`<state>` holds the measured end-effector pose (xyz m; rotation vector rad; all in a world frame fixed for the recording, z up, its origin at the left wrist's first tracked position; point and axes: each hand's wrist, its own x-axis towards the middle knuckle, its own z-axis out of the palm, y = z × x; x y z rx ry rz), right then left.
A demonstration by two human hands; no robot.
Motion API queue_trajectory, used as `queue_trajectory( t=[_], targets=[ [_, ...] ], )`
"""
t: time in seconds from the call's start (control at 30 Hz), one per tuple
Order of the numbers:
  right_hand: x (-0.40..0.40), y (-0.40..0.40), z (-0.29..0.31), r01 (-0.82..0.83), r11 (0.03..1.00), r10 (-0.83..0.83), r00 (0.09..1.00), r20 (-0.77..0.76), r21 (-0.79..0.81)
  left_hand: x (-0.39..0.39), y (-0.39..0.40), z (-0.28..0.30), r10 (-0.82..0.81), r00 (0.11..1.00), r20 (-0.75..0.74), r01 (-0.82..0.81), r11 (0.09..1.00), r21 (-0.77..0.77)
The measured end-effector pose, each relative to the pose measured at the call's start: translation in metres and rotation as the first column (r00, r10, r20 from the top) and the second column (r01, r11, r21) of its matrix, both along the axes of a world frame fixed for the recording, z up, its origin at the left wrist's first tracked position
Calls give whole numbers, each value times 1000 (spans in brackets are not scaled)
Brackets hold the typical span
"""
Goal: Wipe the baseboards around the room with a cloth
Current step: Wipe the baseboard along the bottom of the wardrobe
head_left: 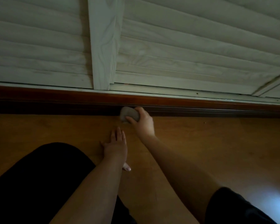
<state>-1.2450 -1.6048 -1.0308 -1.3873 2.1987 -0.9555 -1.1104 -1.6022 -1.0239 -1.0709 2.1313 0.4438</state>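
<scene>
A dark reddish-brown wooden baseboard (71, 104) runs across the view where the floor meets the white louvered doors. My right hand (142, 121) grips a small bunched grey cloth (128, 113) and holds it against the baseboard near the middle of the view. My left hand (116, 143) lies flat on the wooden floor (217, 143) just in front of the baseboard, fingers straight and pointing toward it.
White louvered doors (184, 46) with a vertical post (103, 46) fill the upper half, on a white track (200, 94). My knee in dark cloth (39, 175) is at lower left, and bare toes (126, 167) peek out beside my left forearm.
</scene>
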Motion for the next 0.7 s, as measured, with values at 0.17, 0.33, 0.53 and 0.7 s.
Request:
queue_trajectory(
  t=[0.17,0.33,0.53,0.7],
  targets=[
    [-8,-7,5,21,1000,-21,999,49,10,3,4,2,-12,1000,-16,12,999,-34],
    [-64,15,13,121,990,-125,991,44,77,2,2,-1,-11,1000,-15,11,1000,-17],
    [-151,54,37,281,940,-267,959,-95,193,-4,-2,-6,10,1000,0,-10,1000,2],
    [-194,68,41,373,898,-350,927,-135,232,-6,1,-7,22,1000,1,-22,1000,-18]
  ],
)
